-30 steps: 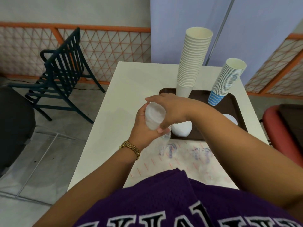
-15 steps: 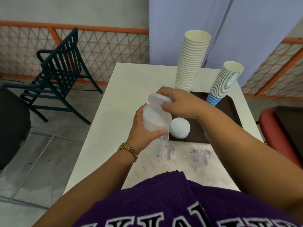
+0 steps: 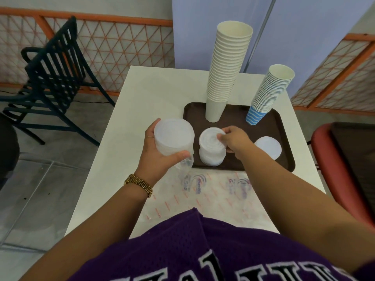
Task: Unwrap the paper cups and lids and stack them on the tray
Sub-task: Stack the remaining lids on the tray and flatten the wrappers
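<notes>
Head view, centre of frame: left hand (image 3: 160, 153) holds a sleeve of lids (image 3: 173, 139) just left of the tray (image 3: 284, 126), fingers curled round its side, clear wrapper (image 3: 185, 169) trailing below; right hand (image 3: 235, 139) pinches the rim of the top lid on the lid stack (image 3: 212, 150) standing on the tray's near half; a second lid pile (image 3: 267, 148) lies at right, partly behind the right forearm. White cup stack (image 3: 227, 72) and blue cup stack (image 3: 267, 94) stand upright on the tray's far half. Judgement: lids are thin, light and slick plastic, flex under pressure and nest tightly; best taken at the rim with a light pinch, the sleeve gripped round its side; tall cup stacks look prone to tipping if knocked. Printed wrapper (image 3: 223, 191) lies flat on the counter (image 3: 146, 98) at lower centre. Number of lids in any pile cannot be made out; the left palm and the sleeve's lower end are hidden.
</notes>
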Motion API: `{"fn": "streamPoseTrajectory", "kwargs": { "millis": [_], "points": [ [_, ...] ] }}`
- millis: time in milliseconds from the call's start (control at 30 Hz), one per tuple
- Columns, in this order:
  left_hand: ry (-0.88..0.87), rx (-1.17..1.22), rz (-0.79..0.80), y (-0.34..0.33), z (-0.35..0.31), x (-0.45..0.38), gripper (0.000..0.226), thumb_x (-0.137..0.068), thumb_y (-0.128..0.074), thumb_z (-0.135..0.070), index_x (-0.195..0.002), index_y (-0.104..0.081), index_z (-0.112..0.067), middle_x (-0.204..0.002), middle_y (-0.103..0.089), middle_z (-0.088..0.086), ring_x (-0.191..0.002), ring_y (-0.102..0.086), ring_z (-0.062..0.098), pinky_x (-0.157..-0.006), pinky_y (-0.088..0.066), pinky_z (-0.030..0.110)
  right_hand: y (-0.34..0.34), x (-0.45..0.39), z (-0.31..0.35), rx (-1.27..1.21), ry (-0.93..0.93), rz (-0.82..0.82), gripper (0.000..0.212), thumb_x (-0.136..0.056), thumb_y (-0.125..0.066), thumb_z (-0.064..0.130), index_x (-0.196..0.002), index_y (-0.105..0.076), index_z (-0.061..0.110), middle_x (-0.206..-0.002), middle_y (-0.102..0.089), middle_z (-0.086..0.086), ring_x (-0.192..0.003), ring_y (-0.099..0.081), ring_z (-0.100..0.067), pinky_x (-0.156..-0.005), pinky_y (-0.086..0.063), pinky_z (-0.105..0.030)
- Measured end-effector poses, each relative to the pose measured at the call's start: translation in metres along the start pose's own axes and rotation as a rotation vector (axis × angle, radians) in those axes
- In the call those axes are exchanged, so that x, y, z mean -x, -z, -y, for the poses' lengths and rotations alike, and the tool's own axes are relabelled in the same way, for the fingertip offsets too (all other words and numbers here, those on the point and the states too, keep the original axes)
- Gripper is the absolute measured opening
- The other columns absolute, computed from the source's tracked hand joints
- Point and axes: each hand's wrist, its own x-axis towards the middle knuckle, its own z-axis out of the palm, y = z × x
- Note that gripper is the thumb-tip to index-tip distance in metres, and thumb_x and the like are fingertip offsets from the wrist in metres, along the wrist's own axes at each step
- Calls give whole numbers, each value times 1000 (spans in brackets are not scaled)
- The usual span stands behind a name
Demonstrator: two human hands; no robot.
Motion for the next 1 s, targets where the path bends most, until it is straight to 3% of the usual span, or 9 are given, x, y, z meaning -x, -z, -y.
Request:
{"fn": "streamPoseTrajectory", "kwargs": {
  "millis": [167, 300, 400, 533, 633, 733, 867, 1000],
  "points": [
    [7, -11, 4, 0, -2, 0, 103, -64, -88, -16, -136, -19, -43, -136, -32, -10, -123, -39, 9, -88, -41, 10, -8, -11, -18, -21, -85, -13, 25, -95, -63, 25, -118, -62, 16, -118, -62, -8, -103, -58, -22, -81, -57, -35],
    [22, -15, 2, -1, -1, 0, 103, -64, -89, -15, -136, -20, -43, -138, -34, -9, -123, -40, 9, -88, -40, 9, -10, -16, -23, 143, -49, -38, 34, -93, -65, 30, -124, -59, 16, -121, -59, -7, -102, -57, -23, -92, -53, -39],
    [28, -14, -1, -1, -1, 0, 103, -63, -89, -15, -136, -21, -42, -138, -35, -8, -124, -40, 9, -88, -40, 9, -12, -17, -26, 228, -7, -42, 41, -91, -68, 34, -127, -58, 17, -128, -54, -9, -102, -57, -22, -91, -51, -35],
    [37, -2, -1, -1, -1, -1, 104, -63, -89, -14, -137, -22, -41, -140, -35, -6, -125, -40, 11, -96, -42, 18, -17, -11, -27, 416, 136, -99, 52, -90, -67, 39, -137, -50, 24, -141, -40, -9, -122, -49, -29, -100, -47, -42],
    [44, -5, 8, -2, -1, 0, 103, -63, -89, -15, -136, -21, -42, -141, -35, -5, -127, -40, 12, -102, -43, 28, -22, 0, -19, 557, 303, 36, 71, -83, -73, 41, -145, -40, 33, -147, -31, -7, -136, -30, -31, -107, -38, -47],
    [48, -13, 11, -3, -1, 0, 103, -64, -89, -14, -136, -21, -42, -141, -34, -5, -126, -40, 12, -100, -43, 25, -28, 4, -11, 757, 325, 199, 83, -78, -78, 36, -148, -34, 38, -149, -26, -6, -138, -24, -32, -107, -37, -50],
    [40, -30, 7, -3, -2, 1, 103, -64, -89, -15, -136, -20, -41, -138, -33, -8, -125, -38, 11, -100, -43, 25, -33, 4, -13, 880, 358, 202, 81, -78, -79, 35, -146, -35, 37, -143, -32, -6, -131, -31, -32, -102, -42, -47],
    [41, -28, 0, 0, -2, 0, 103, -65, -89, -16, -138, -20, -40, -137, -32, -9, -124, -38, 10, -99, -44, 24, -30, 6, -9, 843, 310, 235, 90, -76, -81, 39, -149, -30, 38, -151, -27, -6, -138, -26, -33, -107, -37, -52]
  ]
}}
